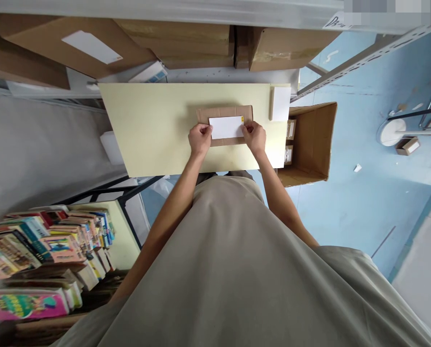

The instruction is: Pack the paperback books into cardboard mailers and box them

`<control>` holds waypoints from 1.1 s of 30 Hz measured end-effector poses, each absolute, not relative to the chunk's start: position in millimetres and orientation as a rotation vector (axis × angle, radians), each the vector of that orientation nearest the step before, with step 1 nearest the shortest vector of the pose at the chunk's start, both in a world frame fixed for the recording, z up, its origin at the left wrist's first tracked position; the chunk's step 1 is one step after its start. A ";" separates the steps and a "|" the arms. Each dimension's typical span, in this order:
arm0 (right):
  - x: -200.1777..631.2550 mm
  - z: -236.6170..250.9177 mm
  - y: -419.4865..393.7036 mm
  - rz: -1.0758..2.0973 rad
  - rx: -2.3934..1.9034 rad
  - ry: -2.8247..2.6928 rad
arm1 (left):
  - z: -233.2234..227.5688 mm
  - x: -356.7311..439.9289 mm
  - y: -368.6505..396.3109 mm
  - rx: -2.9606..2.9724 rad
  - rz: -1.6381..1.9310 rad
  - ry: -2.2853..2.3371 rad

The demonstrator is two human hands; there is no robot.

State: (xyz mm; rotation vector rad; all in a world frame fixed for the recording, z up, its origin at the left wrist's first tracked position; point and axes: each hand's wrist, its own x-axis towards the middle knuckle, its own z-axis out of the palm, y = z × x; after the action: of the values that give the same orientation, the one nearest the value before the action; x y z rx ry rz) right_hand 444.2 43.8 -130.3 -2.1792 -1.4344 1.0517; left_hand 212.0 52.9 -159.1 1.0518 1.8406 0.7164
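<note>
A white label [227,127] with a small yellow mark at its upper right corner is stretched between my two hands, over a flat brown cardboard box [224,112]. My left hand [200,139] pinches the label's left edge. At the right edge, my right hand [254,137] pinches it the same way. Whether the label touches the cardboard, I cannot tell. The box lies on a pale yellow table [157,130]. A stack of white labels [281,103] sits at the table's far right corner.
An open carton [311,144] with labelled parcels inside stands right of the table. Large cardboard boxes [194,46] fill the shelf behind it. Rows of books [60,241] stand at lower left. A white round-based object [392,132] and a small box [408,145] are on the blue floor.
</note>
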 end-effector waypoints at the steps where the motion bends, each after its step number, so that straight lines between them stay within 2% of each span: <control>1: 444.1 -130.1 44.0 1.057 -2.182 -1.437 | -158.7 212.1 53.1 1.055 0.710 1.842; 14: 442.4 -140.2 44.2 1.022 -2.243 -1.480 | -151.6 211.3 53.8 1.039 0.697 1.834; 20: 432.0 -114.8 10.9 0.891 -2.186 -1.911 | -144.9 212.8 54.4 1.048 0.703 1.815; 25: 421.6 -101.7 -9.5 0.908 -2.175 -2.122 | -144.4 212.4 55.1 1.049 0.680 1.824; 33: 419.1 -105.4 30.0 0.935 -2.194 -2.032 | -148.4 209.6 54.5 1.037 0.651 1.840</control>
State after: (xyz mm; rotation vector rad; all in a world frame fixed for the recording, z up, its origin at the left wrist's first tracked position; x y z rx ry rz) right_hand 419.1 30.0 -105.4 -2.1945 -2.0319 0.9347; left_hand 209.6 54.5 -148.4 1.0372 1.8403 0.6509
